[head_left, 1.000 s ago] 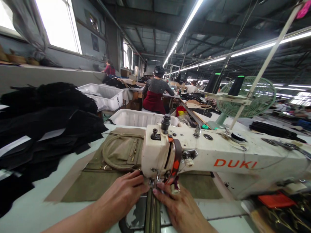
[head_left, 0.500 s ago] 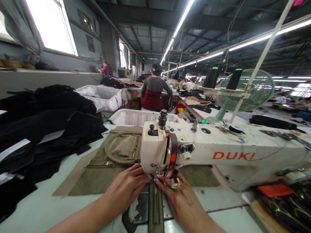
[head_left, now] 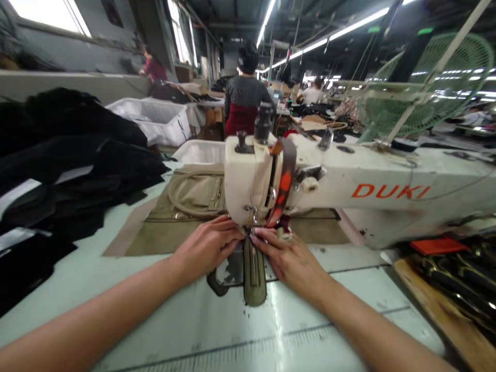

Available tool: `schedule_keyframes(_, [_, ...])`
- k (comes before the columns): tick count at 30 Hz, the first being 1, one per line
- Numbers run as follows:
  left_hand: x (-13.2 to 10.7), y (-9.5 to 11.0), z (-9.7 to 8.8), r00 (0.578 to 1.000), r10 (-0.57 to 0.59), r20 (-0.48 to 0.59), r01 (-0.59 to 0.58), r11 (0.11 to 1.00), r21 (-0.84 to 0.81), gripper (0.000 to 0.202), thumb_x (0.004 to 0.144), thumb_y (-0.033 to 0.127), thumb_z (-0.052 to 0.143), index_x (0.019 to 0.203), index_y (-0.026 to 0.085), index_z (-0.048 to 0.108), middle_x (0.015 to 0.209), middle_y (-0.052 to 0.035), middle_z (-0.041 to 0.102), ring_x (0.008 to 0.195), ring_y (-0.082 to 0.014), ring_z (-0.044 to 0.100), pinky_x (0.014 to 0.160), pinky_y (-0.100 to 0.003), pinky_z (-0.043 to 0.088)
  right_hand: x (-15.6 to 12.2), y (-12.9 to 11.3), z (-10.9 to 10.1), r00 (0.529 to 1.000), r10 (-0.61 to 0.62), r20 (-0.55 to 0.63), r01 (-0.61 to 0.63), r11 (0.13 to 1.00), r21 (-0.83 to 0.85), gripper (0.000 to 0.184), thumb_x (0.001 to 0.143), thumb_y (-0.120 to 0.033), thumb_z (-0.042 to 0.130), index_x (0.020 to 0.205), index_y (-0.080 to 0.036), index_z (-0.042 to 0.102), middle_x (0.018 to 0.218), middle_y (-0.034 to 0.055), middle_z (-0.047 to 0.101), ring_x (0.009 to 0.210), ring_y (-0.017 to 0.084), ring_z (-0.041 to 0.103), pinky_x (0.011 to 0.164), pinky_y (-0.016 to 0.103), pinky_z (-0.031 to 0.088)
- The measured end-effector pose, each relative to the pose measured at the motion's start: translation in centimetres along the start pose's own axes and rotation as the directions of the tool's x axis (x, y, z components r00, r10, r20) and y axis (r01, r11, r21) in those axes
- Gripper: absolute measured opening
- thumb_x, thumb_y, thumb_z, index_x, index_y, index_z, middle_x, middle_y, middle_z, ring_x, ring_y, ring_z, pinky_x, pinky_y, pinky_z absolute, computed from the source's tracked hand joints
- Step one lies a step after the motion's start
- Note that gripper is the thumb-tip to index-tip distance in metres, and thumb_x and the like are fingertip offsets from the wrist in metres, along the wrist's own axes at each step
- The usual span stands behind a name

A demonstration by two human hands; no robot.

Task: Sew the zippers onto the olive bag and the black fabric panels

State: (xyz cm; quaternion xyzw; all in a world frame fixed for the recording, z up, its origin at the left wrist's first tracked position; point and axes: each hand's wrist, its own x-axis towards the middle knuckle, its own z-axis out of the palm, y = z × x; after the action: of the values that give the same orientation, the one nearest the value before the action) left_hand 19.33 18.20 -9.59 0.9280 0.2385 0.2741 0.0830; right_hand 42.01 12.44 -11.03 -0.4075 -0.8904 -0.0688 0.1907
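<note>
A white DUKI sewing machine [head_left: 349, 188] stands across the pale green table [head_left: 163, 320]. A narrow olive strip with a zipper [head_left: 253, 271] runs from under the needle toward me. My left hand [head_left: 207, 245] presses flat on the strip's left side at the needle. My right hand [head_left: 289, 258] presses on its right side, fingertips at the presser foot. Behind the machine head lies an olive bag panel with a rounded handle [head_left: 191, 194].
Black fabric pieces [head_left: 65, 170] are piled at the left. White bins [head_left: 153, 121] stand behind. A green fan [head_left: 430, 85] is at the back right. Dark parts on a wooden board [head_left: 453, 289] lie at the right. A person in a grey top [head_left: 244, 101] sits ahead, back turned.
The view has tilted down and drawn back, showing more of both forearms and the strip's rounded end. Both hands stay at the needle on the strip.
</note>
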Motion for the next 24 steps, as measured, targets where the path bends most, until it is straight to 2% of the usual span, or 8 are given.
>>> schedule_keyframes(7, [0.1,-0.3,0.1,0.998,-0.023,0.061,0.021,0.999,0.036,0.028,0.096,0.018,0.045,0.098,0.017,0.073,0.094,-0.0043,0.073,0.093,-0.0212,0.067,0.092,-0.038,0.054,0.1,0.2,-0.1,0.999,-0.006,0.038,0.006,1.000,-0.017,0.037,0.093,-0.005,0.051,0.128,-0.012,0.063,0.129,0.0122,0.065,0.112,0.025,0.063,0.096,0.042,0.053])
schedule_keyframes(11, [0.0,-0.3,0.4,0.998,-0.021,0.067,0.016,0.998,0.069,0.027,0.097,0.020,0.046,0.100,0.018,0.073,0.097,-0.0038,0.073,0.096,-0.0207,0.068,0.094,-0.039,0.053,0.1,0.2,-0.2,1.000,-0.014,0.021,0.015,1.000,-0.028,0.036,0.094,-0.005,0.051,0.127,-0.013,0.063,0.129,0.0108,0.065,0.111,0.024,0.063,0.097,0.042,0.052])
schedule_keyframes(14, [0.0,-0.5,0.0,0.996,0.001,0.086,-0.011,0.993,0.116,0.026,0.099,0.020,0.047,0.102,0.019,0.073,0.097,-0.0018,0.073,0.097,-0.0178,0.068,0.096,-0.035,0.052,0.0,0.3,-0.2,1.000,-0.025,0.018,0.025,0.999,-0.024,0.036,0.094,-0.005,0.051,0.127,-0.010,0.064,0.129,0.0113,0.065,0.112,0.025,0.062,0.098,0.043,0.051])
schedule_keyframes(16, [0.0,-1.0,-0.7,0.991,0.004,0.132,-0.025,0.987,0.159,0.028,0.102,0.028,0.046,0.107,0.020,0.072,0.101,0.0007,0.071,0.104,-0.0162,0.065,0.100,-0.033,0.048,-0.1,0.4,-0.1,0.999,-0.023,0.022,0.023,0.999,-0.023,0.035,0.094,-0.006,0.051,0.127,-0.011,0.064,0.130,0.0109,0.065,0.113,0.026,0.061,0.100,0.044,0.050])
schedule_keyframes(18, [0.2,-1.9,-1.7,0.982,-0.041,0.185,0.003,0.979,0.205,0.041,0.105,0.042,0.039,0.116,0.016,0.068,0.118,0.0006,0.065,0.119,-0.0190,0.056,0.108,-0.036,0.039,-0.1,0.5,0.1,1.000,-0.014,0.026,0.015,1.000,-0.015,0.036,0.095,-0.007,0.050,0.127,-0.012,0.064,0.130,0.0100,0.064,0.115,0.025,0.060,0.101,0.045,0.049])
schedule_keyframes(20, [0.3,-3.0,-2.5,0.968,-0.114,0.223,0.052,0.963,0.263,0.063,0.105,0.053,0.024,0.124,0.006,0.061,0.132,-0.0018,0.056,0.130,-0.0247,0.047,0.112,-0.040,0.031,-0.2,0.6,0.4,1.000,-0.003,0.020,0.003,1.000,0.003,0.037,0.094,-0.007,0.049,0.127,-0.014,0.064,0.130,0.0092,0.064,0.116,0.025,0.059,0.101,0.046,0.048])
schedule_keyframes(22, [0.4,-3.9,-3.0,0.948,-0.183,0.259,0.092,0.940,0.329,0.075,0.102,0.058,0.015,0.127,0.000,0.056,0.136,-0.0047,0.052,0.133,-0.0285,0.043,0.112,-0.040,0.030,-0.4,0.7,0.6,1.000,0.013,-0.003,-0.013,1.000,0.025,0.037,0.092,-0.005,0.051,0.125,-0.014,0.065,0.128,0.0080,0.066,0.116,0.025,0.059,0.101,0.045,0.047])
schedule_keyframes(24, [0.0,-4.1,-3.2,0.930,-0.253,0.266,0.126,0.901,0.416,0.078,0.101,0.062,0.019,0.126,0.000,0.057,0.135,-0.0076,0.055,0.132,-0.0300,0.046,0.110,-0.040,0.034,-0.6,0.7,0.6,0.997,0.038,-0.061,-0.035,0.999,0.041,0.035,0.090,-0.003,0.052,0.118,-0.014,0.069,0.124,0.0070,0.068,0.114,0.024,0.060,0.099,0.042,0.048])
